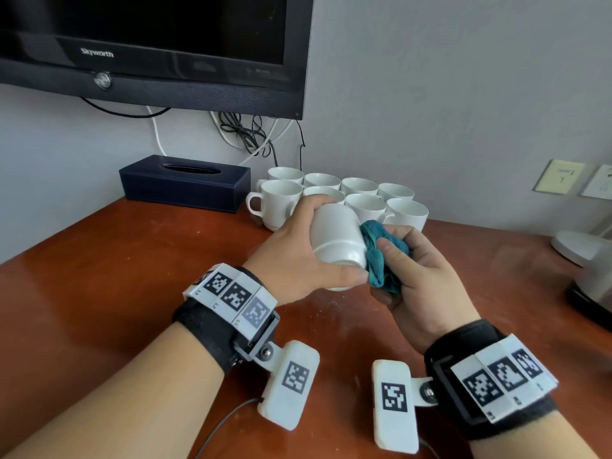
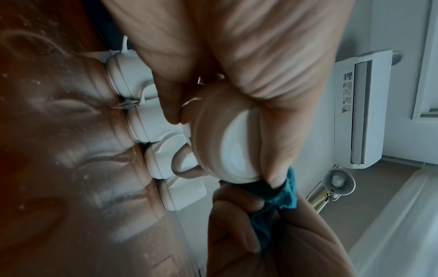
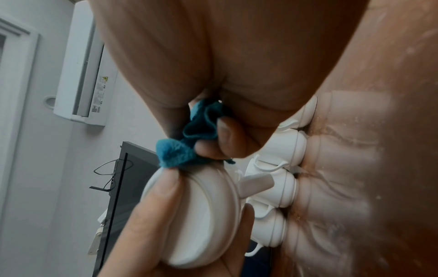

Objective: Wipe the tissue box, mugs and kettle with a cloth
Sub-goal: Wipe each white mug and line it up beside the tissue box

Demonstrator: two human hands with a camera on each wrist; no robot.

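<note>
Plainly, by parts:

Left hand: the left hand (image 1: 291, 260) is wrapped round a white mug (image 1: 336, 241), held above the table and tipped so its foot points back toward the person; the thumb lies across the foot rim, the fingers curl over the far side.

Right hand: the right hand (image 1: 420, 276) has a bunched teal cloth (image 1: 381, 256) pinched between thumb and curled fingers, and the cloth is pressed against the side of the mug near its foot.

Mug from the wrist views: the round foot (image 2: 237, 151) faces the left wrist camera, with the handle sticking out to one side; the cloth (image 3: 187, 142) touches its rim in the right wrist view.

Other mugs: a cluster of white mugs (image 1: 364, 200) stands upright in two rows at the back of the table, just behind the hands.

Tissue box: a dark tissue box (image 1: 183, 183) sits against the wall, just left of the mugs, under the television (image 1: 149, 44).

Kettle: a pale kettle (image 1: 592, 276) on a dark base stands at the right edge, only partly in view.

Table: reddish-brown wooden table (image 1: 99, 276), glossy, with faint pale smears near the wrists.
</note>
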